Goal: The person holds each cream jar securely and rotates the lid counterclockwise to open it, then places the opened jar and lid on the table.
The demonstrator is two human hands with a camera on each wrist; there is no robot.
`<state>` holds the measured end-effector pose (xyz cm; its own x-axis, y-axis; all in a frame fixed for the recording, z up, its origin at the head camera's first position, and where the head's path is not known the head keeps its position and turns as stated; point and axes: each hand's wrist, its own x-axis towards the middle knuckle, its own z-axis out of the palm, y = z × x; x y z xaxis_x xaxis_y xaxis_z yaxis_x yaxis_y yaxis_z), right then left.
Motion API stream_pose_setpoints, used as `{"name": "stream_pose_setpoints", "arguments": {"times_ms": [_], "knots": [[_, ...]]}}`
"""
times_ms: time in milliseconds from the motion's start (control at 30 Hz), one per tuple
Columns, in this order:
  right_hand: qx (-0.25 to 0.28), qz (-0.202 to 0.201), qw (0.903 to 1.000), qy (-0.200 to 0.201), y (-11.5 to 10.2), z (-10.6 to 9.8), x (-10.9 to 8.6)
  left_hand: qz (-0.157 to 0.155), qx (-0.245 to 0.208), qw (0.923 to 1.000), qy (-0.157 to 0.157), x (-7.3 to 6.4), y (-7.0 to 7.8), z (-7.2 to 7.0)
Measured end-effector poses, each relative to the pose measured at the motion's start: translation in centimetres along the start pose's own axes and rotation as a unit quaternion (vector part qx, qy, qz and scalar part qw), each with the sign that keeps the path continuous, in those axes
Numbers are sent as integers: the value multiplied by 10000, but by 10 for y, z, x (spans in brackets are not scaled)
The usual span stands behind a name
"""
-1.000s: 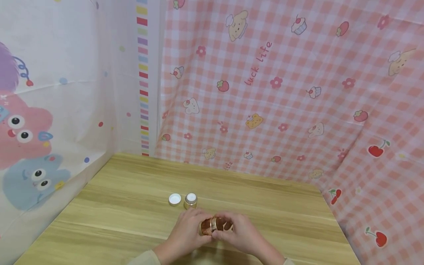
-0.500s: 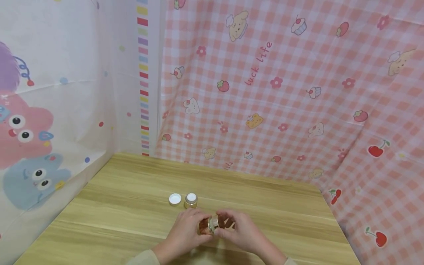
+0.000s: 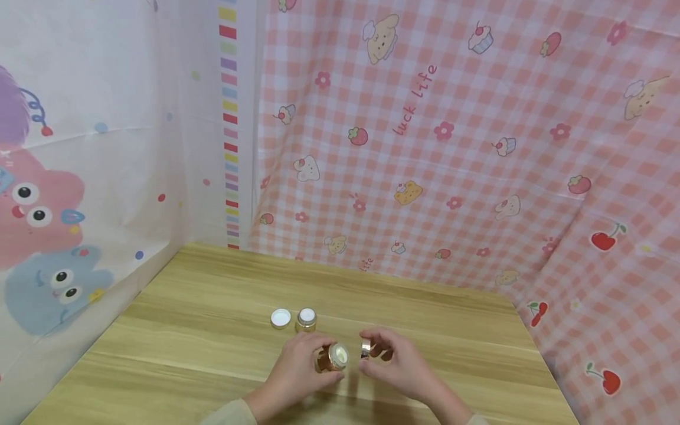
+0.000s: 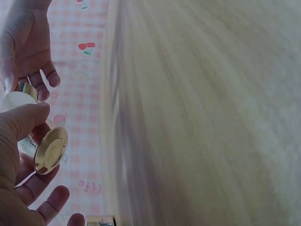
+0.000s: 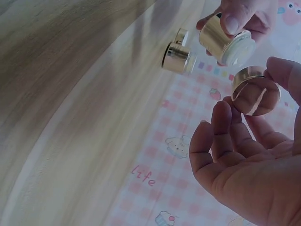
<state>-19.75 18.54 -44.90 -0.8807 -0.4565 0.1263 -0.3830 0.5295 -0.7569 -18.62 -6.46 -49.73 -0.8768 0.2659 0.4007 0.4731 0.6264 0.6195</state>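
Note:
My left hand (image 3: 298, 367) grips a small gold cosmetic jar (image 3: 330, 358) above the table, its uncapped mouth tilted toward the right. In the left wrist view the round gold base (image 4: 51, 150) of this jar shows. A short gap to the right, my right hand (image 3: 395, 364) pinches a shiny gold lid (image 5: 256, 94) between thumb and fingers. Behind the left hand stands a second gold jar (image 3: 306, 320), upright, with a white top. Beside it a lid (image 3: 280, 319) lies with its white inside facing up.
A wood-grain table (image 3: 212, 295) lies under the hands. Pink checked cloth (image 3: 404, 147) hangs at the back and right, and a white printed cloth (image 3: 133, 177) hangs on the left.
The lid has come off the jar in my left hand. My right hand has moved right with the lid, and the jar's mouth is now exposed.

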Motion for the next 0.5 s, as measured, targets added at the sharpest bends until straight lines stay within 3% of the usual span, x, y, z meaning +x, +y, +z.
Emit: {"name": "stream_pose_setpoints", "arguments": {"times_ms": [200,400,500], "knots": [[247,53,9997,38,10,-5,2,-54,-68,9999,-59,2,-1,8],[312,645,9974,96,28,-13,9,-386,-421,9981,-237,10,1,23],[235,1014,9940,322,43,-14,14,-622,-665,9951,-385,17,6,30]]}}
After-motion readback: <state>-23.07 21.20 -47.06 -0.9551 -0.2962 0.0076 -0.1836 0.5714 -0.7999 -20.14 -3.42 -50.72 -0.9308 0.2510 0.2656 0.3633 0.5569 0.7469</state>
